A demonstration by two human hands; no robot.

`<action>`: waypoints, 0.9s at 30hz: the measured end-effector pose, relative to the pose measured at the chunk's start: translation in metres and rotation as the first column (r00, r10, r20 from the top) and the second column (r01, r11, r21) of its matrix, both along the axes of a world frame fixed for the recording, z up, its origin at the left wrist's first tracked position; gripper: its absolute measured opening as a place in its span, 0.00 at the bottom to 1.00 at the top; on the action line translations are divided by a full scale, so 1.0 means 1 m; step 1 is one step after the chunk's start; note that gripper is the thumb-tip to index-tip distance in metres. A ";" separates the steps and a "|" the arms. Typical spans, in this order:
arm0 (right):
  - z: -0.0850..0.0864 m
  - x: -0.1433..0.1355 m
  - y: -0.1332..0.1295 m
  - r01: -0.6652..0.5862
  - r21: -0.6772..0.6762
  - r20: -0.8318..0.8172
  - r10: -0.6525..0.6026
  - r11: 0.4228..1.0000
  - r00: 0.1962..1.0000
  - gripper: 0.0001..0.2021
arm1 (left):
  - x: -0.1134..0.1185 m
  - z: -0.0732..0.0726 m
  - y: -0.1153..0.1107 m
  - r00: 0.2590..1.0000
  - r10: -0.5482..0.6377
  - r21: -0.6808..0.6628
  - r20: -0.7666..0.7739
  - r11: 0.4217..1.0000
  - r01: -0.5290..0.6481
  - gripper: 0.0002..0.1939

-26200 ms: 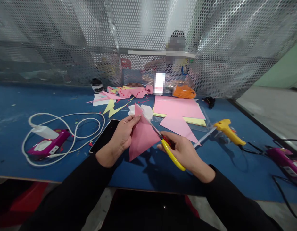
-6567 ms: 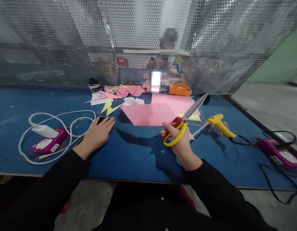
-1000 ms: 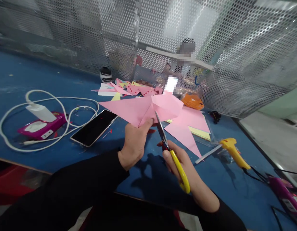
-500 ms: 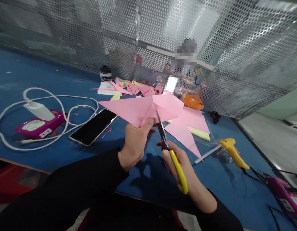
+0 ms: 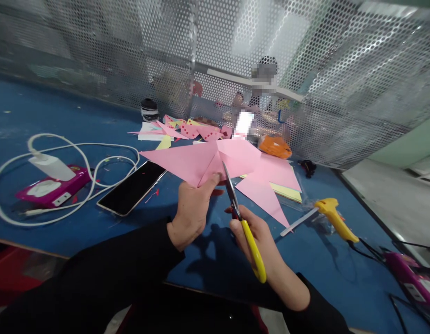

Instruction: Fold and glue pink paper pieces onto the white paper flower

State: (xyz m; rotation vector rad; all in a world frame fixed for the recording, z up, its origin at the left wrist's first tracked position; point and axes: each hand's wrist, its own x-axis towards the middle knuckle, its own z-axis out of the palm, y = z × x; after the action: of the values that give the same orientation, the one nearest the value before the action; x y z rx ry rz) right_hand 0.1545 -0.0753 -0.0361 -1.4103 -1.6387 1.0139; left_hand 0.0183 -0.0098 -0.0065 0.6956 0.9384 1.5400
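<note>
A sheet of folded pink paper [image 5: 187, 160] is pinched near its lower edge between the thumb and fingers of my left hand [image 5: 192, 208]. My right hand [image 5: 256, 236] is closed round the yellow handles of a pair of scissors [image 5: 251, 250]. The scissor blades point up and away from me, with their tips at the cut or creased part of the paper, just right of my left thumb. Beyond the scissors, more pink paper [image 5: 263, 199] lies on the table over yellow sheets [image 5: 287, 191].
On the left are a black phone [image 5: 133, 190], a purple power strip [image 5: 54, 188] and a looped white cable [image 5: 86, 144]. A yellow glue gun [image 5: 335, 220] lies at right. Pink and yellow paper scraps [image 5: 190, 130] sit along the perforated metal screen [image 5: 228, 51]; a person is behind it.
The whole view has shifted slightly. Both hands keep their grips, and the scissors stay at nearly the same spot on the paper, whose right flap looks flatter.
</note>
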 end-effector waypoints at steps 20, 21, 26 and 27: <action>0.003 -0.010 -0.004 0.082 0.077 0.097 -0.089 0.994 0.991 0.23 | -0.005 0.001 0.001 0.995 -0.102 0.055 -0.006 0.993 0.102 0.13; 0.002 -0.010 -0.004 0.081 0.079 0.095 -0.089 0.994 0.992 0.23 | -0.005 0.001 0.001 0.995 -0.104 0.055 -0.005 0.993 0.104 0.13; -0.001 -0.009 -0.004 0.082 0.085 0.110 -0.092 0.993 0.990 0.21 | -0.005 0.000 0.003 0.993 -0.116 0.045 0.030 0.992 0.115 0.13; -0.002 -0.009 -0.004 0.081 0.079 0.109 -0.089 0.994 0.990 0.21 | -0.005 -0.001 0.003 0.993 -0.113 0.040 0.032 0.993 0.111 0.14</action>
State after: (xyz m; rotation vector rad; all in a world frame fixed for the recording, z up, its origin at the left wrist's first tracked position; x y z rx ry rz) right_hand 0.1451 -0.0798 -0.0381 -1.4972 -1.6641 0.8294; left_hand 0.0134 -0.0064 -0.0072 0.7352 0.8323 1.4695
